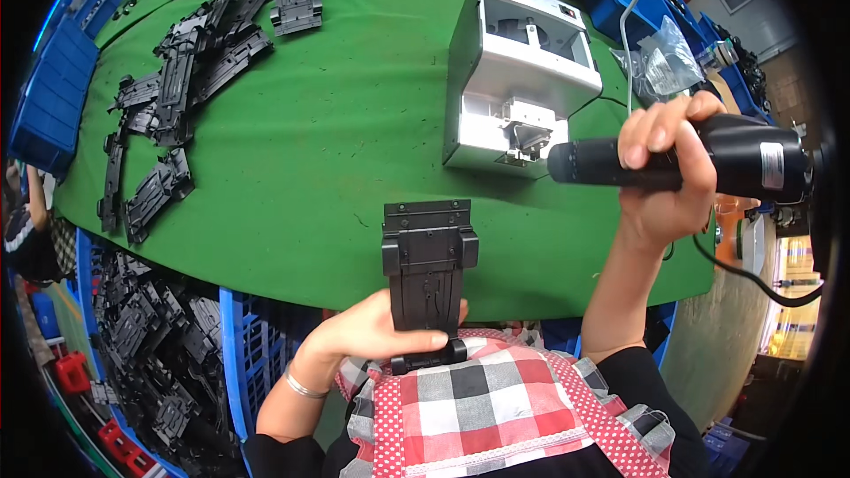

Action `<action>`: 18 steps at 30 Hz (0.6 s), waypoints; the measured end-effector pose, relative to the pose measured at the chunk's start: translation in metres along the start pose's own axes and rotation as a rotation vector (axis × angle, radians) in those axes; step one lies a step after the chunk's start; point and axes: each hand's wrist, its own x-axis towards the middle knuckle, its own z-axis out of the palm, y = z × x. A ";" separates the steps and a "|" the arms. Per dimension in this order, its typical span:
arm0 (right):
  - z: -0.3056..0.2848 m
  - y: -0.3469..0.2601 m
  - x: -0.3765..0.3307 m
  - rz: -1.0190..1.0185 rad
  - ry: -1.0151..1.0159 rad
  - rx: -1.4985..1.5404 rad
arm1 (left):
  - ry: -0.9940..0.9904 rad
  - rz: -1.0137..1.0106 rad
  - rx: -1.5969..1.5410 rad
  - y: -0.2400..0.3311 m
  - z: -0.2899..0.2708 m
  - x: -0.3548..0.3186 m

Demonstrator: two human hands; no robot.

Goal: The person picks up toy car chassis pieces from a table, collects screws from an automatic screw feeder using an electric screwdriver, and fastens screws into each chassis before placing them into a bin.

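Close to my body, my left hand grips the lower end of a black plastic chassis, thumb across its front. The chassis stands lengthwise over the table's near edge, its wide plate end pointing away from me. My right hand is wrapped around a thick black electric screwdriver, held sideways above the table. Its tapered nose points left and reaches the front of a white and grey screw feeder. Whether the nose touches the feeder's metal outlet I cannot tell; the bit is hidden.
Several black chassis parts lie heaped on the green tablecloth at the left. A blue crate at lower left borders more such parts. Blue bins and a clear plastic bag stand at the right. A black cable hangs there.
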 end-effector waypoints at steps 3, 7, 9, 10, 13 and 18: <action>0.001 0.015 0.003 -0.179 0.029 -0.221 | -0.062 0.004 0.202 0.000 0.001 -0.004; -0.002 0.021 0.008 -0.020 0.044 -0.170 | 0.233 -0.076 0.016 0.015 -0.002 -0.001; -0.006 0.019 0.009 0.074 0.039 -0.099 | 0.434 0.017 -0.081 0.021 -0.004 0.008; -0.009 0.016 0.005 0.124 0.027 -0.074 | 0.515 0.065 -0.121 0.022 -0.006 0.012; 0.003 0.012 -0.015 0.184 0.005 0.081 | 0.631 0.148 -0.174 0.017 -0.013 0.023; 0.023 0.013 -0.040 0.211 -0.079 0.145 | 0.659 0.145 -0.225 0.016 -0.014 0.032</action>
